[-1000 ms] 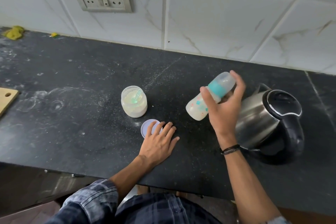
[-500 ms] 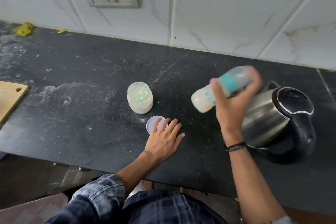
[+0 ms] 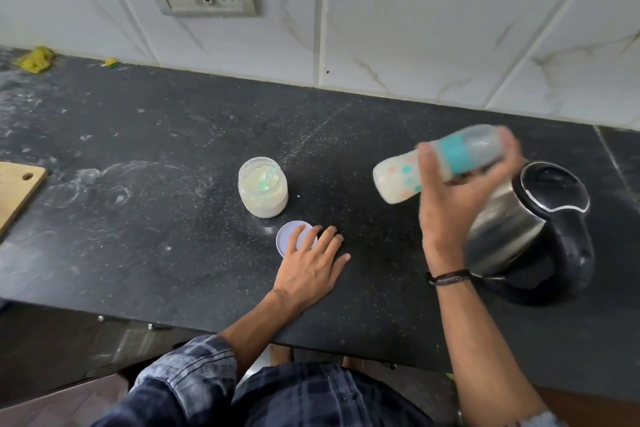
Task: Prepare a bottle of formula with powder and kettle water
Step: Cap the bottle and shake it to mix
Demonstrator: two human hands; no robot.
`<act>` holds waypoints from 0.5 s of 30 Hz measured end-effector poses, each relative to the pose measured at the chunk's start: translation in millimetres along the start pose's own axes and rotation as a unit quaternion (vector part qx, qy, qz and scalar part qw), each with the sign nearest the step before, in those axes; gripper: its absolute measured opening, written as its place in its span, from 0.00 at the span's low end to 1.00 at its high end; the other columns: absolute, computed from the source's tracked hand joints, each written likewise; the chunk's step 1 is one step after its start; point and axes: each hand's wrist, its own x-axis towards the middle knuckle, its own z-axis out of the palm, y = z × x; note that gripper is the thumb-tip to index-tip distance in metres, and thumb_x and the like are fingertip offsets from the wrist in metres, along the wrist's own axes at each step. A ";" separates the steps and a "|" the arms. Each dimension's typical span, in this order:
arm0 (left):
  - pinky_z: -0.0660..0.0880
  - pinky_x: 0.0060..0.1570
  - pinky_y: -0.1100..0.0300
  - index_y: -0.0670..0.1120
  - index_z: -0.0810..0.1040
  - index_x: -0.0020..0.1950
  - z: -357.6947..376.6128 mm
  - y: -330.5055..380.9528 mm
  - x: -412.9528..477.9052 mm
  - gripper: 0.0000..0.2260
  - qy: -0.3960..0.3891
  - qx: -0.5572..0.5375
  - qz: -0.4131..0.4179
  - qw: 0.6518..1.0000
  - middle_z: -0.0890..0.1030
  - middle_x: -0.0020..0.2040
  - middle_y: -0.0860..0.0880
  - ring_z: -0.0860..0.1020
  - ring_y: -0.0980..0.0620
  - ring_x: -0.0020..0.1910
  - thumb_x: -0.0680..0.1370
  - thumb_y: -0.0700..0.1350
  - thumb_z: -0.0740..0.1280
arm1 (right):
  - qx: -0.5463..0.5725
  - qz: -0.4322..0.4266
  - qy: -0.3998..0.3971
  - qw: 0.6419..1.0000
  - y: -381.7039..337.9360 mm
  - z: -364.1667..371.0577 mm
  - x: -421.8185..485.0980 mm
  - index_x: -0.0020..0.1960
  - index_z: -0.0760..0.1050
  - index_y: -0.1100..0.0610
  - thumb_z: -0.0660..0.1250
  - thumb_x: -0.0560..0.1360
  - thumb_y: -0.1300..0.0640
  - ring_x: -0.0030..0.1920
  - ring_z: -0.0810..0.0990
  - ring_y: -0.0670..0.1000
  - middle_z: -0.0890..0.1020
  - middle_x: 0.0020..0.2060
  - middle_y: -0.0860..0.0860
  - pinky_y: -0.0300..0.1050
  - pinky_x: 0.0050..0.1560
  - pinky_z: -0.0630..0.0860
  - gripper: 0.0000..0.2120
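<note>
Nearest the front edge of the black stone table (image 3: 138, 218), the left hand (image 3: 313, 263) lies flat with fingers straight, fingertips overlapping a round lilac lid (image 3: 291, 236). The right hand (image 3: 446, 215) grips a milky, teal-collared feeding bottle (image 3: 398, 180) aloft, tilted and motion-blurred. Beyond stand an open clear plastic powder jar (image 3: 262, 188) and, rightward, a steel-and-black kettle (image 3: 526, 218).

Soft even light, motion-blurred right hand (image 3: 450, 215)
</note>
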 end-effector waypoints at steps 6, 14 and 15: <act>0.69 0.68 0.41 0.48 0.79 0.66 0.8 0.6 1.0 0.20 0.023 0.007 0.008 1.000 0.78 0.67 0.50 0.75 0.45 0.66 0.85 0.59 0.58 | 0.029 0.006 0.059 0.998 1.0 0.8 1.1 0.75 0.57 0.60 0.78 0.74 0.62 0.57 0.82 0.58 0.73 0.67 0.62 0.60 0.57 0.82 0.39; 0.70 0.67 0.40 0.48 0.79 0.66 0.0 1.2 1.9 0.20 0.027 0.009 0.008 1.000 0.79 0.67 0.50 0.76 0.45 0.65 0.85 0.59 0.59 | 0.019 -0.002 0.044 0.999 2.0 2.4 -5.5 0.75 0.56 0.59 0.77 0.74 0.64 0.55 0.83 0.50 0.72 0.66 0.61 0.52 0.55 0.83 0.38; 0.69 0.67 0.41 0.48 0.79 0.66 0.0 1.0 1.3 0.20 0.027 0.011 0.008 1.000 0.79 0.67 0.50 0.76 0.45 0.65 0.85 0.59 0.59 | 0.019 0.002 0.043 0.999 0.5 4.2 -4.5 0.75 0.56 0.60 0.78 0.74 0.64 0.54 0.82 0.49 0.72 0.65 0.59 0.49 0.55 0.82 0.39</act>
